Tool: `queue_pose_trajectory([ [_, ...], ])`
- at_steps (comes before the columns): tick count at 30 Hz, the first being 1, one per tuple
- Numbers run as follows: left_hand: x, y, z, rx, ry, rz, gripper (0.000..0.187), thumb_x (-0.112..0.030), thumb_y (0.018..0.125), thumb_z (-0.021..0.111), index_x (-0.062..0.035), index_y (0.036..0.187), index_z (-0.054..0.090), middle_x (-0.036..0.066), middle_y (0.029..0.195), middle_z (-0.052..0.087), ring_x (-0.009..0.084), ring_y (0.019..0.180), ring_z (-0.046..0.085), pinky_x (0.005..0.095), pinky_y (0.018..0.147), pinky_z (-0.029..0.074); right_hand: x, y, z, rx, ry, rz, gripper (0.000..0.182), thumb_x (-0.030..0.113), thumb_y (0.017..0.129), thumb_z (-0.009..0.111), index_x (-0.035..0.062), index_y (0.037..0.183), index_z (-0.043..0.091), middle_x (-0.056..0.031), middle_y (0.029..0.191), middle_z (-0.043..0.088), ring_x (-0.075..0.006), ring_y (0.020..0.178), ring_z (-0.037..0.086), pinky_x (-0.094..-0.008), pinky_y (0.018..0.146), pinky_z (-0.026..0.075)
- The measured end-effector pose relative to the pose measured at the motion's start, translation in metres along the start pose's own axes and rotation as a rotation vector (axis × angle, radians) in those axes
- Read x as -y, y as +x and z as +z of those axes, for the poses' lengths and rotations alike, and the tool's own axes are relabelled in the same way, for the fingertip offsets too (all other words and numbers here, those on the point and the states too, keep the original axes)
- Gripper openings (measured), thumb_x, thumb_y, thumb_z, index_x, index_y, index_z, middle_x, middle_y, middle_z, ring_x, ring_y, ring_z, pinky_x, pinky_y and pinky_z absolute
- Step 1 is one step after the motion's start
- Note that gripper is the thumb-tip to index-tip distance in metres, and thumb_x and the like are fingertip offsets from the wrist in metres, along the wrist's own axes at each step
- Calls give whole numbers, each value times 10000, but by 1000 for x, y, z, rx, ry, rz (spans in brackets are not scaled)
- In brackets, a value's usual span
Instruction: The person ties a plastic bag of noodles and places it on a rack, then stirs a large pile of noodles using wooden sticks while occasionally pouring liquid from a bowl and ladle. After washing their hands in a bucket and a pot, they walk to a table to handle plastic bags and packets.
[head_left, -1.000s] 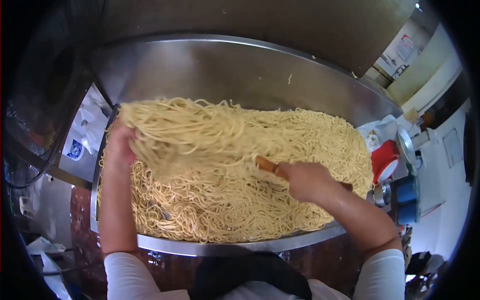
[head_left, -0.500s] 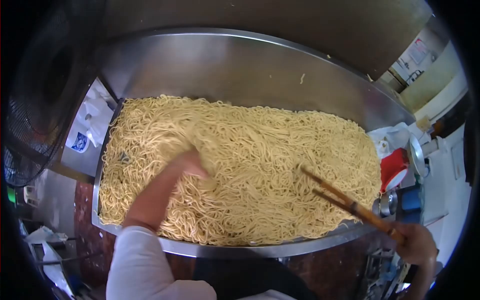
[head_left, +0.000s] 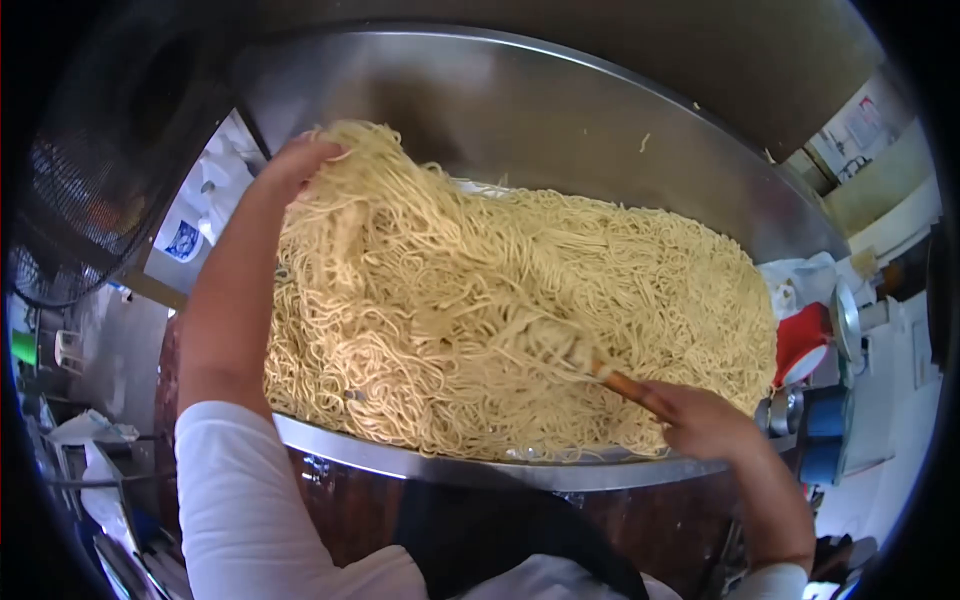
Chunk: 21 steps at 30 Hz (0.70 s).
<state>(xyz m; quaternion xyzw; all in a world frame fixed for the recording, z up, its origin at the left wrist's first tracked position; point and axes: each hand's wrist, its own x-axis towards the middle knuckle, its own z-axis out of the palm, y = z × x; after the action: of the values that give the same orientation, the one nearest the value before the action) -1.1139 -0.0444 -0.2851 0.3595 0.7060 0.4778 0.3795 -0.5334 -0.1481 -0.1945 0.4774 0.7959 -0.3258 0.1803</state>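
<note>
A thick mass of yellow noodles [head_left: 640, 270] fills the wide metal tray [head_left: 370, 447]. At the upper left, my left hand [head_left: 305, 165] is closed on a large bunch of noodles, raised above the rest and trailing down into the heap. Its fingertips are partly covered by strands. My right hand [head_left: 712, 420] grips a pair of long wooden chopsticks [head_left: 635, 388] near the tray's front right edge. Their far ends are buried among the noodles, beneath a slightly lifted, blurred clump.
A tall metal back panel [head_left: 560, 120] rises behind the tray. On the left stands a large fan [head_left: 90, 210], with white plastic bags [head_left: 225, 185] beside it. To the right are a red container [head_left: 803, 340], a metal lid [head_left: 846, 318] and blue containers [head_left: 823, 440].
My left hand has moved up and back, raising a bunch of noodles. My right hand has come forward and left, pushing the chopsticks deeper under the noodles. The view has shifted slightly.
</note>
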Motion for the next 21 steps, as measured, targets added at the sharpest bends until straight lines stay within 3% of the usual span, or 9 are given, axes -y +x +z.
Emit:
queue_pose_trajectory([
  [1, 8, 0, 4, -246, 237, 31, 535, -308, 786, 761, 10, 1196, 628, 194, 1134, 673, 337, 1056, 667, 477, 927, 529, -18, -16, -6, -9, 17, -7, 457, 119, 801, 613, 116, 1254, 560, -183, 957, 658, -393, 913, 639, -448, 798, 504],
  [4, 70, -15, -13, -185, 700, 181, 631, -430, 766, 799, -40, 1236, 639, 206, 1231, 640, 342, 1136, 629, 434, 1002, 474, -45, -58, -29, 277, 115, 443, 250, 258, 858, 701, 81, 1017, 625, -97, 777, 658, -181, 637, 649, -327, 572, 506],
  [5, 66, -59, -4, -135, 950, 82, 739, -543, 727, 814, -57, 1255, 635, 230, 1277, 612, 330, 1141, 627, 397, 994, 479, -108, -72, -16, 451, 273, 329, 246, 242, 876, 698, 49, 1008, 619, -60, 716, 640, -132, 556, 617, -293, 507, 493],
  [7, 116, -106, 8, 331, 952, -61, 802, -593, 682, 829, -40, 1234, 647, 219, 1281, 618, 356, 1207, 589, 405, 1024, 471, -141, -101, 15, 486, 764, 398, 332, 204, 882, 708, 9, 1120, 585, -102, 873, 660, -173, 742, 663, -300, 639, 537],
  [10, 158, -216, 86, 322, 947, -28, 651, -338, 662, 841, -40, 1209, 652, 274, 1584, 208, 416, 1310, 491, 401, 1051, 457, -139, -117, 61, 506, 1211, 452, 413, 144, 899, 678, 31, 1259, 510, -132, 973, 658, -222, 835, 667, -347, 722, 552],
  [14, 184, -206, 92, -6, 258, -6, 559, -301, 676, 801, -34, 1147, 659, 241, 1201, 640, 374, 1094, 640, 428, 927, 518, -179, -120, 144, 697, 1928, 251, 503, 43, 924, 618, 60, 1385, 417, -176, 1061, 667, -308, 877, 680, -405, 765, 561],
  [16, 198, -159, 44, -436, 398, -39, 414, -232, 763, 741, -37, 1118, 656, 189, 975, 709, 352, 952, 681, 419, 855, 536, -184, -134, 135, 597, 1792, 320, 528, 54, 910, 634, 60, 1391, 414, -188, 1066, 673, -303, 831, 679, -408, 726, 556],
  [19, 87, -158, -39, -263, -161, 267, 333, -192, 841, 688, 19, 1097, 655, 114, 1043, 713, 242, 885, 693, 361, 765, 572, -182, -160, 104, 505, 1557, 443, 559, 63, 899, 655, 79, 1400, 408, -179, 1053, 682, -255, 771, 674, -359, 657, 546],
  [21, 56, -154, -46, -307, 288, 310, 490, -297, 765, 782, 33, 1108, 664, 149, 1055, 701, 272, 867, 694, 357, 733, 573, -169, -170, 68, 425, 1200, 609, 514, 94, 875, 702, 101, 1344, 492, -112, 962, 691, -146, 708, 633, -250, 581, 497],
])
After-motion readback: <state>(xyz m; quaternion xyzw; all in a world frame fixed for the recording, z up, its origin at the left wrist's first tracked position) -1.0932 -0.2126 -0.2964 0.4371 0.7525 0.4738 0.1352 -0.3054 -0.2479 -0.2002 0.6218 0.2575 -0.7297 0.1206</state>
